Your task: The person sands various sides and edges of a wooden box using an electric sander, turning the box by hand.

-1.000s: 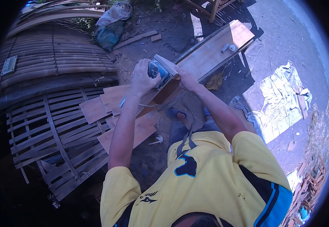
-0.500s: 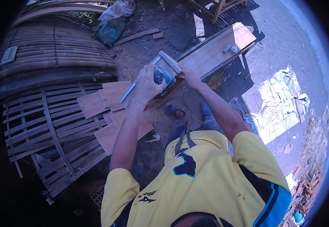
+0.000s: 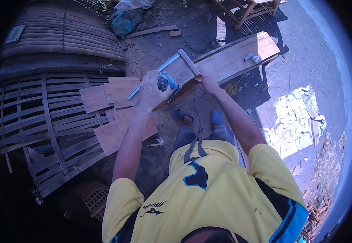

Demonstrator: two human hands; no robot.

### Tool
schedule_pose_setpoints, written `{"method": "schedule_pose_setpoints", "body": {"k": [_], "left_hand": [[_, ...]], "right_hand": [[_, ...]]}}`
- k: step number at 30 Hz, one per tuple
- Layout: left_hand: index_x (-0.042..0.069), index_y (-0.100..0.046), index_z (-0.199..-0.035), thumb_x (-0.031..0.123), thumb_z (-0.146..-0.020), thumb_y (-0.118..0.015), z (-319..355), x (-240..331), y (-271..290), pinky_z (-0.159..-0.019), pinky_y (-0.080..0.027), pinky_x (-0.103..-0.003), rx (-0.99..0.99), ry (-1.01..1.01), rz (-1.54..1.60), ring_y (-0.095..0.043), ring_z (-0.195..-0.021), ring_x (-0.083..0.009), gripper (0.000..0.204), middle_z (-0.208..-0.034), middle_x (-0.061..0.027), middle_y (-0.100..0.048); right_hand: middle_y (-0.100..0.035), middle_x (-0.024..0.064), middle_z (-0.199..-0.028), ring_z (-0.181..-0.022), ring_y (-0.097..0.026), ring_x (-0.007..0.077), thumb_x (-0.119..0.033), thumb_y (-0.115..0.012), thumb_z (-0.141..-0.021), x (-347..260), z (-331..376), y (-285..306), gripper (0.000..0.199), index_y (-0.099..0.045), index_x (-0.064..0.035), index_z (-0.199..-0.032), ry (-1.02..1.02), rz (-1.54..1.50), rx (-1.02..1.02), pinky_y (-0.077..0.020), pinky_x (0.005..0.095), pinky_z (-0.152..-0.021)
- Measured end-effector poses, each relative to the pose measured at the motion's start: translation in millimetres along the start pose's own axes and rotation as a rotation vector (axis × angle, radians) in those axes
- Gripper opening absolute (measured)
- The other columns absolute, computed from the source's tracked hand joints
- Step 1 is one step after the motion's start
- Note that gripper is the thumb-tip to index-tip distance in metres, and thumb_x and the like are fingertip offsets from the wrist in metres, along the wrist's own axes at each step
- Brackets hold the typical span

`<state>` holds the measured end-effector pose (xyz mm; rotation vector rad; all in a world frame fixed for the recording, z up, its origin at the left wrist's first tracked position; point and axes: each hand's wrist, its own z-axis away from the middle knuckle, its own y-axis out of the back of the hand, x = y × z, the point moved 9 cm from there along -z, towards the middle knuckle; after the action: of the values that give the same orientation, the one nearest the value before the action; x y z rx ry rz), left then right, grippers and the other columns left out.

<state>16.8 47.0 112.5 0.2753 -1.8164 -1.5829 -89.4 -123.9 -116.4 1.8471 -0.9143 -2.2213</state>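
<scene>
My left hand (image 3: 151, 92) is wrapped over a blue power sander (image 3: 168, 84) with a dark top. The sander rests at the near side of a wooden frame (image 3: 190, 63) with pale edge strips. Its underside is hidden. My right hand (image 3: 209, 83) grips the frame's near right corner, fingers partly hidden by the wood. The frame lies over the near end of a long wooden bench (image 3: 228, 60).
Flat wooden panels (image 3: 93, 98) overlap on a slatted bamboo platform (image 3: 26, 109) at the left. Two small objects (image 3: 252, 57) stand on the bench's far end. A crumpled pale sheet (image 3: 293, 123) lies on the ground at right. A wooden chair frame (image 3: 247, 16) stands beyond.
My left hand and the sander have moved left relative to the frame. My right hand keeps its grip on the corner. The whole view has shifted slightly.
</scene>
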Motion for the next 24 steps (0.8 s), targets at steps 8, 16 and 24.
{"method": "schedule_pose_setpoints", "body": {"k": [8,16,24], "left_hand": [[0.003,-0.059,-0.124,0.026,-0.079,-0.087,-30,37,-18,-0.099,-0.053,-0.053,0.052,-0.036,0.041,-0.063,-0.114,-0.0415,0.057,-0.119,-0.0208,-0.063],[0.003,-0.060,-0.125,0.026,-0.080,-0.085,64,-59,26,-0.101,-0.053,-0.050,0.093,0.221,-0.036,-0.063,-0.118,-0.0423,0.056,-0.119,-0.0207,-0.064],[0.003,-0.061,-0.126,0.026,-0.080,-0.084,90,-96,35,-0.098,-0.055,-0.052,0.140,0.312,-0.017,-0.065,-0.116,-0.0412,0.056,-0.118,-0.0197,-0.065]], "right_hand": [[-0.067,0.0268,-0.144,-0.130,-0.068,0.0363,-0.005,-0.039,-0.095,28,-31,38,0.064,-0.052,0.0006,-0.158,-0.160,-0.383,0.107,-0.0527,0.0370,-0.110],[-0.058,0.0286,-0.154,-0.142,-0.055,0.0476,-0.043,-0.040,-0.117,-62,-70,32,0.060,-0.048,-0.0024,-0.159,-0.071,-0.013,0.152,-0.0444,0.0505,-0.118],[-0.060,0.0285,-0.151,-0.138,-0.058,0.0496,-0.042,-0.038,-0.117,-82,-67,27,0.055,-0.049,-0.0088,-0.159,-0.097,-0.001,0.074,-0.0468,0.0528,-0.115]]}}
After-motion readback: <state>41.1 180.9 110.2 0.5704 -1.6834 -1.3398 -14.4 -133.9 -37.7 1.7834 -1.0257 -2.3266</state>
